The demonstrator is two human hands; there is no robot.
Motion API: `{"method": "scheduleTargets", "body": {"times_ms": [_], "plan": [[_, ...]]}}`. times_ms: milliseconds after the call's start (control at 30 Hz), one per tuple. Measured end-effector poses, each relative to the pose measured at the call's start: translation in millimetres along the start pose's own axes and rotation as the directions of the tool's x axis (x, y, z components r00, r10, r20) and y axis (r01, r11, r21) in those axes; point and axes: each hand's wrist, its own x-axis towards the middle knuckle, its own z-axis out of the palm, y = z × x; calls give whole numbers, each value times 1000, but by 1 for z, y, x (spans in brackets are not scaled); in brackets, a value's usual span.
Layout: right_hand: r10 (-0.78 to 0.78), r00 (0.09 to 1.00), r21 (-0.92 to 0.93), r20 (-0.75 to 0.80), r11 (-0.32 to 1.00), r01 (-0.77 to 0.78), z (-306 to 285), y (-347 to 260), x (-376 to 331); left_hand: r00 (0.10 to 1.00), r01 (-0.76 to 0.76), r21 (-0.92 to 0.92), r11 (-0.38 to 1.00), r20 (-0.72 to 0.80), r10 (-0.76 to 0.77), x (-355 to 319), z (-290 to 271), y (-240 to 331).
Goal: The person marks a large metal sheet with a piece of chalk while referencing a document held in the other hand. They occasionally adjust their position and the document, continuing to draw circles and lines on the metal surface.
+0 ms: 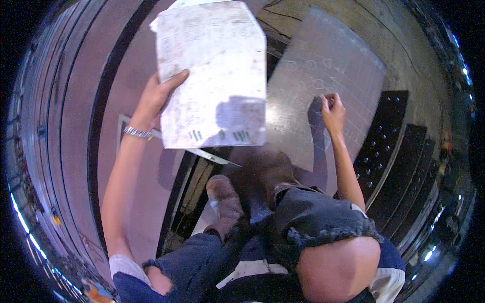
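My left hand (156, 98), with a metal-band watch on the wrist, grips several smudged paper sheets (212, 60) by their left edge. The thumb lies on top. The sheets bear print, pen marks and green strokes near the lower edge. On the right, my right hand (333, 111) is over a grey metal plate (293, 101), its fingertips pinched together. Whatever may be between them is too small to make out. Pale lines and several rough circles are drawn on the plate. Under the papers, a thin metal square (206, 155) shows in part on a reddish-brown steel surface.
Dark steel pieces with rows of holes (382, 136) lie right of the plate. Long steel beams (53, 151) run along the left. My boots (225, 202) and bent knees are close below. Cables (278, 15) lie on the floor at the top.
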Motion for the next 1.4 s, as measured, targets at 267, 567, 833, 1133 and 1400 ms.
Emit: {"method": "scheduleTargets", "body": {"times_ms": [267,567,833,1133,1400], "plan": [[89,991,30,100,995,-93,2,-28,-44,997,-45,-1,999,66,45,6,-6,-8],[39,992,27,119,999,-42,8,-12,-54,998,-40,6,999,56,40,3,-5,-4],[70,994,34,87,997,-74,13,-6,-56,997,-48,2,999,64,48,3,-5,-5],[63,998,83,7,994,-64,6,-18,-56,999,-37,-17,999,-1,37,6,0,-8],[90,996,-28,10,996,-90,8,-4,-52,1000,-26,-46,999,-4,26,12,-16,-17]]}}
